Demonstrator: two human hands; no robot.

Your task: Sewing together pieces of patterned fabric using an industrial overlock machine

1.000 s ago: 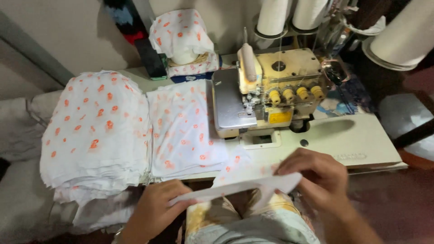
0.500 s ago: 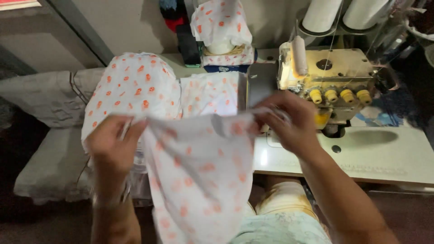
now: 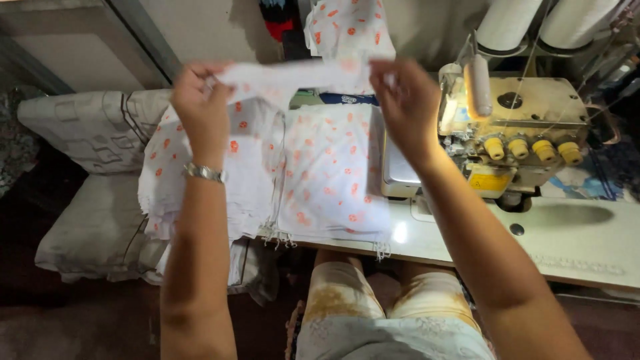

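Nearest the camera, the person's lap sits at 6 o'clock, with both forearms rising from it toward the top of the view. The left hand (image 3: 202, 93) pinches one end of a white cloth piece (image 3: 293, 73) with orange spots, and the right hand (image 3: 403, 93) pinches the other end, fingers closed on the fabric. The piece hangs in the air at about 12 o'clock, above the flat stack of printed fabric (image 3: 330, 173) on the counter (image 3: 587, 247). To do this stretch well, I judge both pinches should sit at the very corners and pull evenly — so the edge stays taut and level. The long axis of the piece runs from 9 o'clock to 3 o'clock, nearly horizontal, its ends pointing at either hand. Farther back, at 2 o'clock, stands the overlock machine (image 3: 520, 127).
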